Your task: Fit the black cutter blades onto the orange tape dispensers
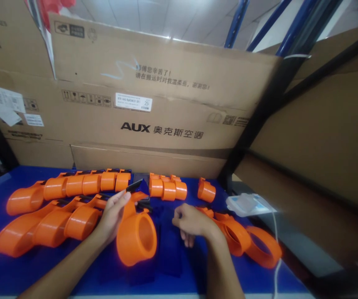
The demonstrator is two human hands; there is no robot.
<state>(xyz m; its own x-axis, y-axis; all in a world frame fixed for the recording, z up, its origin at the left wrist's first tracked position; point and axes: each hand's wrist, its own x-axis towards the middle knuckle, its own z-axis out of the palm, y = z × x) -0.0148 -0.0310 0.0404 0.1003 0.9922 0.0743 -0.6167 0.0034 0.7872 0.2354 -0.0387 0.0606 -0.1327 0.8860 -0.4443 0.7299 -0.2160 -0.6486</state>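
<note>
My left hand [114,214] is closed around an orange tape dispenser [124,247], lifted in front of the rows. The dispenser's round hub faces me and to the right, and a dark blade-like plate sits at its upper end. To the right, my right hand [190,224] hangs low over the blue tabletop, its fingers curled in; whatever lies between the fingertips is hidden. Left of my left hand stand two rows of orange dispensers [82,222] with dark top parts. Beside my right wrist lie several orange pieces [231,236] without visible dark plates.
Several more orange pieces [169,190] stand at the back, with a single one [206,191] to their right. A clear plastic box [249,204] and a white cable [275,232] are at the right. Cardboard [172,104] walls the back; a dark rack post [250,133] rises at right.
</note>
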